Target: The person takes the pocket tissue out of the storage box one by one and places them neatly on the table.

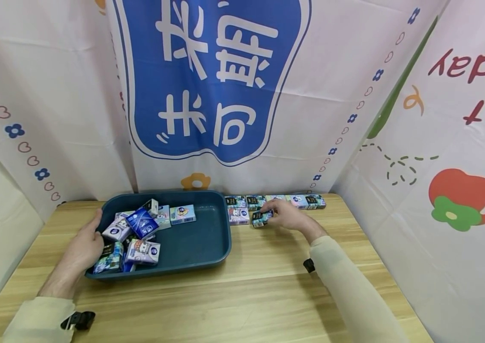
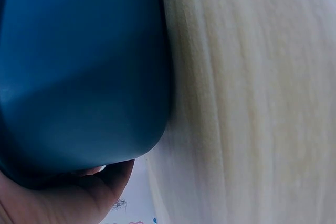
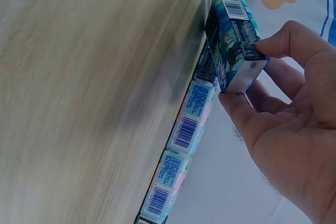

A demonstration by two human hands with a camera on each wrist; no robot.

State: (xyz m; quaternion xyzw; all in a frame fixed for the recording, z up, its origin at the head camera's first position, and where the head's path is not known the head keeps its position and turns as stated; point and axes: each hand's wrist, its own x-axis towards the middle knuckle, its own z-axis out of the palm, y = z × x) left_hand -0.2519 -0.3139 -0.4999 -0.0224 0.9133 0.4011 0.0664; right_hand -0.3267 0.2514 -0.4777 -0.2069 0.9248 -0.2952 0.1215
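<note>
My right hand (image 1: 286, 214) pinches a dark, floral-patterned tissue pack (image 3: 233, 43) between thumb and fingers, just above the table. The pack is tilted in the right wrist view. It is beside a lilac tissue pack (image 1: 239, 216) and in front of a back row of packs, among them a dark one (image 1: 255, 202) and a pale one (image 3: 184, 124). My left hand (image 1: 80, 245) grips the left end of a dark teal plastic bin (image 1: 201, 238), with the thumb (image 2: 113, 179) against its wall. Inside the bin, several tissue packs, such as a blue one (image 1: 142, 223), are heaped toward the left.
The wood-grain table (image 1: 242, 305) extends in front of the bin. Behind it hangs a white printed cloth (image 1: 319, 71) with a blue sign, and another printed cloth (image 1: 452, 267) covers the right side. The row's right end (image 1: 315, 201) lies near the table's back right corner.
</note>
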